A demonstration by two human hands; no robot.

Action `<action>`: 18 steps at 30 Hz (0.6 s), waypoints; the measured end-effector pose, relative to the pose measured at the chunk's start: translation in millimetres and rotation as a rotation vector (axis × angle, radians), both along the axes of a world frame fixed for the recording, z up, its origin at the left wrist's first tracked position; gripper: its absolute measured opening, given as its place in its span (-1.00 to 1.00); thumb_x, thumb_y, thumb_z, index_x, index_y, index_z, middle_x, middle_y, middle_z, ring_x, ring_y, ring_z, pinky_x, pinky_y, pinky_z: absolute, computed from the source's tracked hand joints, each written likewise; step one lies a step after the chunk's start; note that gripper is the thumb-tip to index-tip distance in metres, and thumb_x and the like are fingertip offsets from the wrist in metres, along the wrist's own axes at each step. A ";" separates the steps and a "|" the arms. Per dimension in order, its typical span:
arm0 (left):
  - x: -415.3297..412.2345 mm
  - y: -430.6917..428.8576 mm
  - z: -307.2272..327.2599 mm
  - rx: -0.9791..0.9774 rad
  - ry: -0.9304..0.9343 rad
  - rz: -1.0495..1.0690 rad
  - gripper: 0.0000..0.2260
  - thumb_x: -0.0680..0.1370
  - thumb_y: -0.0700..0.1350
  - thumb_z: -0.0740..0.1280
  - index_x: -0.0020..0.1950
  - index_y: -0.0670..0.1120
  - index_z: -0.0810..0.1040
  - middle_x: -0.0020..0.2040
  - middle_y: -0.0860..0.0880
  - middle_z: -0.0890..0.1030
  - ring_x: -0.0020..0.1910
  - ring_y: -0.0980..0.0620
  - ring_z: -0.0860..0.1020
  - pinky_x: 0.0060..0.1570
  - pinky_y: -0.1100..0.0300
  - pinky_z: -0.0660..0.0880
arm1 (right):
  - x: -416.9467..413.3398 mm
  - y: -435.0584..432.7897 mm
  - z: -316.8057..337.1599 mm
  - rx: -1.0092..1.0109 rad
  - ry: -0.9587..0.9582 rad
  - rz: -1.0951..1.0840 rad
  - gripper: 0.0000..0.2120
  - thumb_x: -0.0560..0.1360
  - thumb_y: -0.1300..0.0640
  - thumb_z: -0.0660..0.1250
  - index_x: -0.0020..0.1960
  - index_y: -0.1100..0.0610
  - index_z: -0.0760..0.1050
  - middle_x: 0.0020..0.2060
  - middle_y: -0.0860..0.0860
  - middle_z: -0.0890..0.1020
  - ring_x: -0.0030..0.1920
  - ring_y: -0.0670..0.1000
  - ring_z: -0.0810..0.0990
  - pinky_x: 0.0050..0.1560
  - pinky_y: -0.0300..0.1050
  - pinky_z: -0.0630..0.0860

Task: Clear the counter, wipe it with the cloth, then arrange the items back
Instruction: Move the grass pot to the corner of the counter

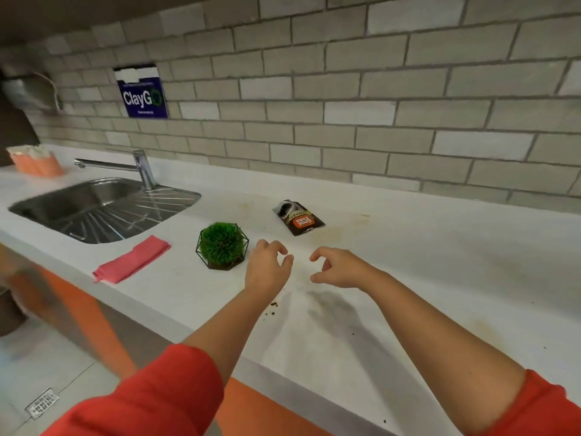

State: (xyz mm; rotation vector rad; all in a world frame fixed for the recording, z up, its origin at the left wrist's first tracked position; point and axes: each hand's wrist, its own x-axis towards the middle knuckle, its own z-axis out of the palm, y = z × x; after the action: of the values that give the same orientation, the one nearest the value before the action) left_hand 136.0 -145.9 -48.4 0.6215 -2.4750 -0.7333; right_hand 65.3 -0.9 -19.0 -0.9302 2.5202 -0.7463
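From the head camera, both hands are released and empty. The left hand [267, 269] has its fingers loosely curled, thumb close to the fingertips, gripping nothing. The right hand [338, 269] is curled the same way, also holding nothing. The 2 hands hang side by side, near each other but apart, above the white table [424, 262]. Both forearms reach forward from red sleeves [151, 394].

A green plant [222, 246] in a black wire holder stands just left of the left hand, not touching it. Further left, the folded pink cloth [132, 259] lies flat near the table's front edge, beside the steel sink [103, 209]. A torn coffee sachet [298, 217] lies beyond the hands. Dark granules [273, 306] are scattered by the left wrist.
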 end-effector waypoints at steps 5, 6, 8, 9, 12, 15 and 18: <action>-11.4 -39.4 1.6 -0.020 0.001 0.150 -0.69 0.53 -0.01 0.30 0.24 -0.06 0.46 0.26 -0.09 0.37 0.21 -0.12 0.34 0.14 0.03 0.33 | -23.8 -38.1 -9.9 0.011 -0.015 0.053 -0.46 0.45 -0.01 0.39 0.37 0.02 0.31 0.26 0.07 0.44 0.03 -0.01 0.47 -0.02 -0.20 0.40; -12.2 -47.3 2.2 -0.016 0.006 0.179 -0.67 0.52 0.00 0.31 0.26 -0.06 0.44 0.27 -0.09 0.36 0.21 -0.12 0.33 0.15 0.03 0.33 | -26.8 -46.7 -12.8 0.025 -0.006 0.073 -0.41 0.44 -0.02 0.40 0.41 0.02 0.27 0.30 0.07 0.41 0.12 0.01 0.46 0.03 -0.18 0.42; -12.1 -64.4 2.0 0.003 -0.001 0.227 -0.61 0.50 0.02 0.34 0.29 -0.05 0.41 0.30 -0.10 0.33 0.25 -0.14 0.31 0.20 -0.01 0.31 | -31.3 -64.4 -18.8 0.041 0.005 0.098 -0.28 0.41 -0.04 0.44 0.46 0.02 0.18 0.38 0.07 0.32 0.33 0.04 0.38 0.20 -0.11 0.41; -12.4 -73.6 0.9 0.015 -0.015 0.246 -0.56 0.49 0.04 0.36 0.32 -0.05 0.38 0.33 -0.10 0.31 0.28 -0.15 0.29 0.24 -0.03 0.30 | -32.3 -73.3 -21.3 0.042 0.002 0.108 -0.21 0.39 -0.05 0.46 0.49 0.03 0.14 0.42 0.07 0.27 0.39 0.06 0.32 0.27 -0.08 0.38; -14.6 -103.9 -3.4 0.047 -0.068 0.272 -0.39 0.42 0.14 0.41 0.39 0.00 0.29 0.39 -0.09 0.25 0.36 -0.15 0.25 0.29 -0.06 0.28 | -34.6 -102.0 -26.7 0.047 -0.007 0.130 -0.06 0.35 -0.05 0.50 0.53 0.04 0.00 0.47 0.08 0.15 0.45 0.09 0.23 0.36 -0.03 0.32; -17.2 -133.6 -7.7 0.053 -0.101 0.253 -0.27 0.36 0.21 0.43 0.43 0.03 0.22 0.42 -0.08 0.21 0.39 -0.15 0.22 0.30 -0.09 0.27 | -37.4 -133.0 -32.5 0.055 0.010 0.134 0.00 0.33 -0.06 0.51 0.54 0.05 -0.05 0.49 0.09 0.10 0.47 0.11 0.19 0.39 0.00 0.30; -21.0 -158.7 -13.8 0.047 -0.155 0.219 -0.14 0.32 0.25 0.45 0.49 0.02 0.13 0.49 -0.08 0.11 0.45 -0.16 0.14 0.33 -0.15 0.23 | -39.8 -159.8 -38.9 0.044 0.011 0.110 0.02 0.33 -0.05 0.51 0.54 0.07 -0.07 0.49 0.10 0.08 0.47 0.12 0.17 0.39 0.01 0.30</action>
State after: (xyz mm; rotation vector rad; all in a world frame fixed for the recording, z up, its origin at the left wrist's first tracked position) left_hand 115.0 -304.5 -62.1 0.9823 -2.4803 -0.6824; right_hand 25.5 -160.6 -57.9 -1.0508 2.4614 -0.6515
